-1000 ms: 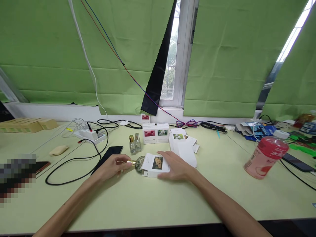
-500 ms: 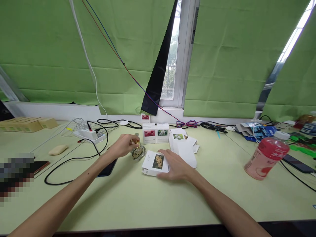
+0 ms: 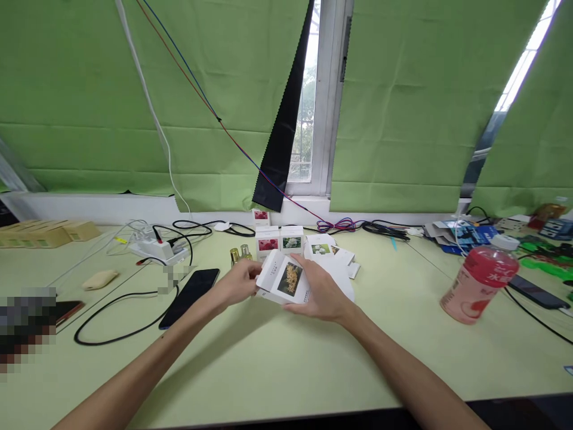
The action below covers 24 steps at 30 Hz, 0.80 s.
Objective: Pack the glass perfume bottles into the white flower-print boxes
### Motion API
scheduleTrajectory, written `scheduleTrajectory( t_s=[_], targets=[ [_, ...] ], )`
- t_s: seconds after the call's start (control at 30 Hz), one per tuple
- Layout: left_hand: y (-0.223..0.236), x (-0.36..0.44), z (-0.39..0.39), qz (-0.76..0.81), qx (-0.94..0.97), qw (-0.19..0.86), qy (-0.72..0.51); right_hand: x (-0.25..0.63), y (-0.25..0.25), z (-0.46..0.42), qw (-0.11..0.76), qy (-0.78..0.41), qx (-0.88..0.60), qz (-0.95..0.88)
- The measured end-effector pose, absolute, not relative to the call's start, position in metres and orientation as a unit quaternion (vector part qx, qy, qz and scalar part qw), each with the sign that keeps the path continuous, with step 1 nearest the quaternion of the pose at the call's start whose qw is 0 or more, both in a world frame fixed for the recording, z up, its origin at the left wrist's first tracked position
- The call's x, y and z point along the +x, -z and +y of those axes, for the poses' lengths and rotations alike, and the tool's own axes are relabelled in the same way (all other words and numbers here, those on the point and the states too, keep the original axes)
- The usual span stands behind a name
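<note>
Orange-flower carton (image 3: 290, 279): now lifted and tilted, apparently clear of the pale green tabletop (image 3: 268, 370), nearer than the upright red-flower carton (image 3: 268, 244) and white-flower carton (image 3: 292, 242). Grasped at its right end by the right hand (image 3: 323, 291), between thumb and fingers. Left hand (image 3: 239, 282): free of the glass bottle held half a second ago, apparently left among the gold-capped bottles (image 3: 234, 256) just behind; now at the carton's left end, cannot tell whether pinching or merely touching. Judgement: done with bottle for the moment, turning two-handed to carton.
</note>
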State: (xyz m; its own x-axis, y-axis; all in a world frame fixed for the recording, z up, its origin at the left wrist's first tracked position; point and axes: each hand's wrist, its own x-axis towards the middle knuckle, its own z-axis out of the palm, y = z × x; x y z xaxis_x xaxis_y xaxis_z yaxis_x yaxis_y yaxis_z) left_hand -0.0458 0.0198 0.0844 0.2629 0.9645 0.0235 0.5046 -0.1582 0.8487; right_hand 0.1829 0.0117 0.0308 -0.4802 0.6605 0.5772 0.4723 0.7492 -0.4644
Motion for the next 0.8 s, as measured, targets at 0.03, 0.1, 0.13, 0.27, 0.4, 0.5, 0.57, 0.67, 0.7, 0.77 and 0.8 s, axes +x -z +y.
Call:
scheduleTrajectory(
  t_s=[0.03, 0.1, 0.13, 0.27, 0.4, 0.5, 0.57, 0.67, 0.7, 0.77, 0.8],
  targets=[
    [-0.088, -0.048, 0.022, 0.523, 0.711, 0.361, -0.299, 0.186, -0.034, 0.013, 0.383, -0.115, -0.338, -0.852],
    [-0.101, -0.053, 0.025, 0.549, 0.71, 0.285, -0.338, 0.195, -0.04, 0.017, 0.385, -0.105, -0.358, -0.844],
    [-0.109, -0.056, 0.025, 0.557, 0.705, 0.246, -0.364, 0.199, -0.044, 0.019, 0.387, -0.102, -0.374, -0.837],
    [-0.139, -0.059, 0.021, 0.554, 0.686, 0.147, -0.449, 0.217, -0.058, 0.024, 0.386, -0.096, -0.448, -0.801],
    [-0.153, -0.047, 0.02, 0.538, 0.632, 0.12, -0.544, 0.236, -0.062, 0.031, 0.402, -0.108, -0.528, -0.74],
    [-0.145, -0.023, 0.026, 0.5, 0.653, 0.25, -0.511, 0.251, -0.056, 0.048, 0.453, -0.148, -0.569, -0.67],
    [-0.128, -0.001, 0.034, 0.471, 0.653, 0.336, -0.489, 0.258, -0.047, 0.063, 0.483, -0.219, -0.562, -0.635],
    [-0.095, 0.034, 0.053, 0.494, 0.576, 0.425, -0.493, 0.265, -0.033, 0.082, 0.522, -0.4, -0.549, -0.517],
    [-0.084, 0.045, 0.06, 0.499, 0.565, 0.434, -0.493, 0.267, -0.029, 0.087, 0.524, -0.427, -0.545, -0.496],
    [-0.064, 0.065, 0.073, 0.519, 0.536, 0.448, -0.492, 0.269, -0.024, 0.093, 0.53, -0.467, -0.538, -0.461],
    [-0.055, 0.073, 0.079, 0.528, 0.525, 0.452, -0.492, 0.27, -0.022, 0.094, 0.536, -0.483, -0.532, -0.443]
  ],
)
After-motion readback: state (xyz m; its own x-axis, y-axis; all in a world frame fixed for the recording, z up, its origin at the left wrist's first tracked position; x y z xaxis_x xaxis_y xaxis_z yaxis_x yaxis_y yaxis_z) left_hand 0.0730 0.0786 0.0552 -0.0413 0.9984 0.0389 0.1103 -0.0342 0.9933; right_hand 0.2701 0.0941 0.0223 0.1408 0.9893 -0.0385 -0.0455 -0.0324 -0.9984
